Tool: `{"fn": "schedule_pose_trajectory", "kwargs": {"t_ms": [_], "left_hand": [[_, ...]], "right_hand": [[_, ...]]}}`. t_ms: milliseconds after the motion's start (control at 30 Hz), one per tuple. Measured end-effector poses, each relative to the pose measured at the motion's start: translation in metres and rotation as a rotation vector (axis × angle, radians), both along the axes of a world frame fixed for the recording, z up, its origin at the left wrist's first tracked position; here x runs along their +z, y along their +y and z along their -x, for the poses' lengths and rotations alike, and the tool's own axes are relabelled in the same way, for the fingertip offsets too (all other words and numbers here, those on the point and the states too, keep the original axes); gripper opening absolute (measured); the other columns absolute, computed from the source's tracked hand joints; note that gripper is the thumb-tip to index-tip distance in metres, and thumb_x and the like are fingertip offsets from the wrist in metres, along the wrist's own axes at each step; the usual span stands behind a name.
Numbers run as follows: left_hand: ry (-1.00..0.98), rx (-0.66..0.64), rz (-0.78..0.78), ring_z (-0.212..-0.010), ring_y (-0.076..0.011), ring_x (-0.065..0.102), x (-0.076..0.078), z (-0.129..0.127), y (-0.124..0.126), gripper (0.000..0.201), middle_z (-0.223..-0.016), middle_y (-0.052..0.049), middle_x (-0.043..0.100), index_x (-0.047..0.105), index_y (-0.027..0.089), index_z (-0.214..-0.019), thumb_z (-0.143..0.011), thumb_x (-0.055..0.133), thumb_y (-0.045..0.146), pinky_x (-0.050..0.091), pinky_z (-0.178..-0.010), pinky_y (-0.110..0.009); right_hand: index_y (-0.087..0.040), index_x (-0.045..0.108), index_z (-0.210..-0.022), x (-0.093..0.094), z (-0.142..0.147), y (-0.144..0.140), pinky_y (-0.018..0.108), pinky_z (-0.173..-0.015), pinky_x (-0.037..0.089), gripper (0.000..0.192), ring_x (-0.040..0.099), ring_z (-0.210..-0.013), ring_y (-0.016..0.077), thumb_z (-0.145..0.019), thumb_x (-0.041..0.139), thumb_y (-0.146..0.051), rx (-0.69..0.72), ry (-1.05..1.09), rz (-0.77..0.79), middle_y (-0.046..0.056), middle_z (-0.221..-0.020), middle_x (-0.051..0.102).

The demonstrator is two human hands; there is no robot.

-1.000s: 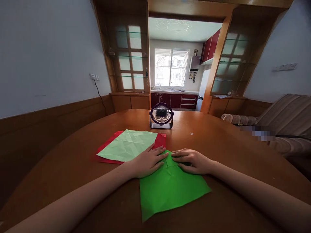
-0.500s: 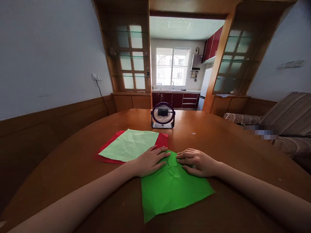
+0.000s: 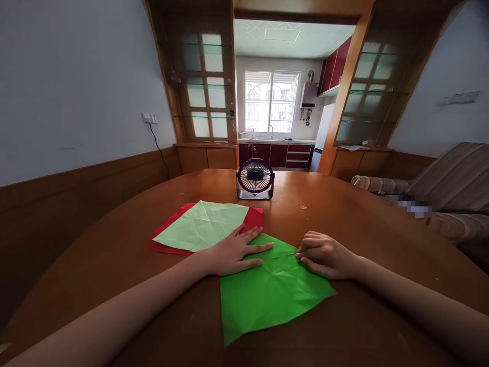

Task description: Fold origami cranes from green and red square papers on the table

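Note:
A bright green paper sheet (image 3: 267, 295) with creases lies flat on the round wooden table (image 3: 344, 219) in front of me. My left hand (image 3: 233, 250) lies flat on its far left part, fingers spread and pointing right. At the sheet's far right edge, my right hand (image 3: 324, 253) has its fingers curled, with fingertips and thumb pinched together on the edge. To the left, a pale green creased sheet (image 3: 202, 224) rests on top of a red sheet (image 3: 254, 218), right beside my left hand.
A small dark desk fan (image 3: 255, 179) stands on the table beyond the papers. A wood-panelled wall with a socket and cord (image 3: 150, 120) runs along the left. A striped sofa (image 3: 439, 188) is on the right. A kitchen (image 3: 273, 102) opens behind.
The small folded flap at the green sheet's far corner is gone and the sheet now lies flat. My right hand has slid right to the sheet's edge. My left hand stays pressed flat.

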State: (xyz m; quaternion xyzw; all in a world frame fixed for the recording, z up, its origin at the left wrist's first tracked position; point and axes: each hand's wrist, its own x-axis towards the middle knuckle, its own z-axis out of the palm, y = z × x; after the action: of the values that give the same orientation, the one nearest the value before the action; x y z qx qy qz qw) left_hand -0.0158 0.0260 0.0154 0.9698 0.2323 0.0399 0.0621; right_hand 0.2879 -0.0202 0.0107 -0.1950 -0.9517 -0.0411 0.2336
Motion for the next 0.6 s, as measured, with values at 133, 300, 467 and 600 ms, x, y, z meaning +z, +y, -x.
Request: {"fn": "schedule_pose_trajectory", "kwargs": {"t_ms": [133,300,467,600], "left_hand": [[0.002,-0.008,-0.009,-0.145,-0.0303,0.017,0.0036,-0.0009,-0.0026,0.051,-0.159,-0.004,0.016,0.031,0.041,-0.145,-0.097,0.034,0.055,0.010,-0.116,-0.052],[0.003,-0.043,0.005,-0.146,-0.0321,0.013,0.0057,-0.0013,-0.0028,0.045,-0.160,-0.003,0.008,0.035,0.043,-0.143,-0.098,0.036,0.049,0.011,-0.115,-0.055],[-0.009,-0.061,0.025,-0.146,-0.0322,0.012,0.0080,-0.0006,-0.0049,0.045,-0.159,-0.003,0.011,0.036,0.044,-0.142,-0.098,0.039,0.048,0.009,-0.115,-0.057],[0.003,-0.050,0.047,-0.146,-0.0317,0.011,0.0086,-0.0001,-0.0060,0.048,-0.160,-0.002,0.012,0.037,0.044,-0.142,-0.095,0.040,0.054,0.010,-0.115,-0.055]], "right_hand": [[-0.019,0.066,-0.078,0.0015,0.0016,-0.0004,0.039,-0.083,0.042,0.024,0.056,-0.071,0.0154,-0.094,0.048,-0.021,-0.043,0.003,-0.002,0.004,-0.077,0.066],[-0.020,0.061,-0.064,0.0011,0.0003,0.0020,0.041,-0.085,0.040,0.037,0.049,-0.064,0.0153,-0.095,0.043,-0.024,-0.123,-0.034,-0.099,0.002,-0.065,0.058],[-0.020,0.056,-0.059,0.0020,-0.0066,0.0054,0.039,-0.085,0.040,0.037,0.046,-0.063,0.0149,-0.094,0.044,-0.022,-0.149,-0.050,-0.131,0.002,-0.063,0.055],[-0.020,0.052,-0.058,0.0025,-0.0060,0.0061,0.037,-0.082,0.040,0.037,0.044,-0.062,0.0144,-0.093,0.045,-0.021,-0.132,-0.064,-0.160,0.001,-0.062,0.053]]}}
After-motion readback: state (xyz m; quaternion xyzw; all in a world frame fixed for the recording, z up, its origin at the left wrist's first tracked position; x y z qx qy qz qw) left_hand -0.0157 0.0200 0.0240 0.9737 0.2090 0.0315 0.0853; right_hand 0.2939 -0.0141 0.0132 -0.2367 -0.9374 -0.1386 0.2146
